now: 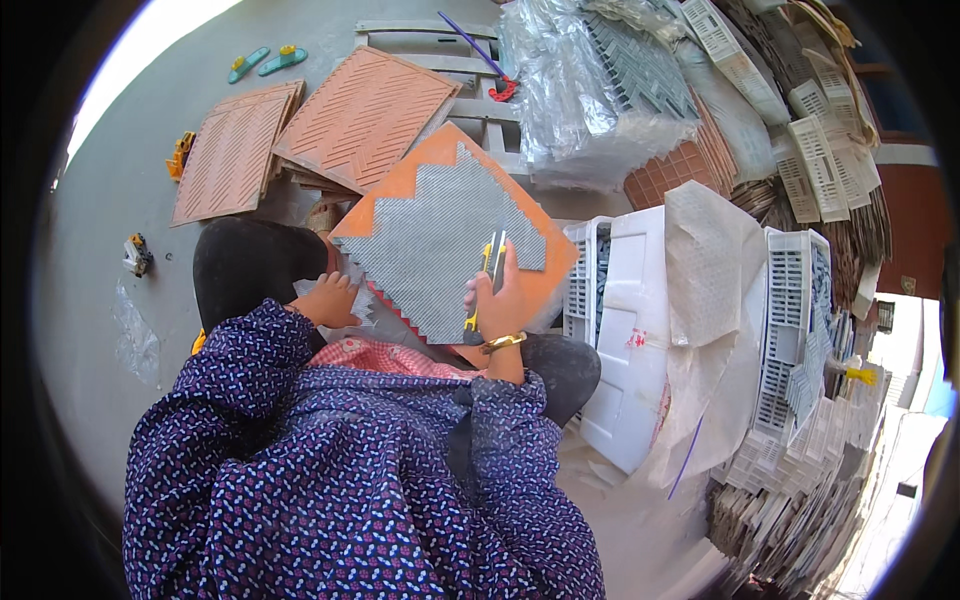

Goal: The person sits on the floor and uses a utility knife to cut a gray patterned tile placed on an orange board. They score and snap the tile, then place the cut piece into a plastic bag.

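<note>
An orange square board (440,150) lies tilted like a diamond across my lap. Grey mosaic sheeting (430,240) of small tiles covers much of it, with stepped edges at the upper left. My right hand (500,300) is closed round a slim hand tool (494,262) with yellow and dark handles and pale metal ends, over the sheeting's right part. My left hand (328,300) rests by my left knee, fingers stretched out, beside the board's lower left edge. A clear plastic scrap (360,308) lies by its fingertips.
Ribbed orange boards (370,115) are stacked beyond my left knee, near a pallet (430,62) and slippers (283,60). Plastic-wrapped stacks (565,90) stand at the far right. White crates (785,330) and a white foam box (625,340) stand to my right.
</note>
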Available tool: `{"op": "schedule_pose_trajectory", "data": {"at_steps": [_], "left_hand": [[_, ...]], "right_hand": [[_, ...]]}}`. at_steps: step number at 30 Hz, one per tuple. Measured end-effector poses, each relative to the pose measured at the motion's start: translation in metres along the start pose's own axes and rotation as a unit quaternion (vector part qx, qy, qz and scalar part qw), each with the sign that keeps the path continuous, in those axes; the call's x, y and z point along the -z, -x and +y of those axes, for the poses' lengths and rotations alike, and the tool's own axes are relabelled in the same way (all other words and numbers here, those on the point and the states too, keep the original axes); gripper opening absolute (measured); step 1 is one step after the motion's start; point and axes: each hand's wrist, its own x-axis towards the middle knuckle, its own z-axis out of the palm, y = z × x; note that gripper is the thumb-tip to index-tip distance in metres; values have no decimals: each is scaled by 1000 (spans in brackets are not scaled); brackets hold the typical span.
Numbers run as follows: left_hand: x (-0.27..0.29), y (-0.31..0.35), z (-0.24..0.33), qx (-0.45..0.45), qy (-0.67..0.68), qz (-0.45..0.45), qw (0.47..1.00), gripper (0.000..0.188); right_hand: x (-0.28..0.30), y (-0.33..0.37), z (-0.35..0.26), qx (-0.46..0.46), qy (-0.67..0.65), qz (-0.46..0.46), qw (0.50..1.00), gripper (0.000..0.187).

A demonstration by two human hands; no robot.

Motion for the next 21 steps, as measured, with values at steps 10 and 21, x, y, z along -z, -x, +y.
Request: {"op": "schedule_pose_trajectory", "data": {"at_steps": [10,21], "left_hand": [[-17,-26,9,-166,-117,71,977,12],[44,6,63,-159,165,318,920,13]], "right_hand": [[23,-2,8,82,-85,59,991,56],[231,96,-109,191,511,420,725,55]]}}
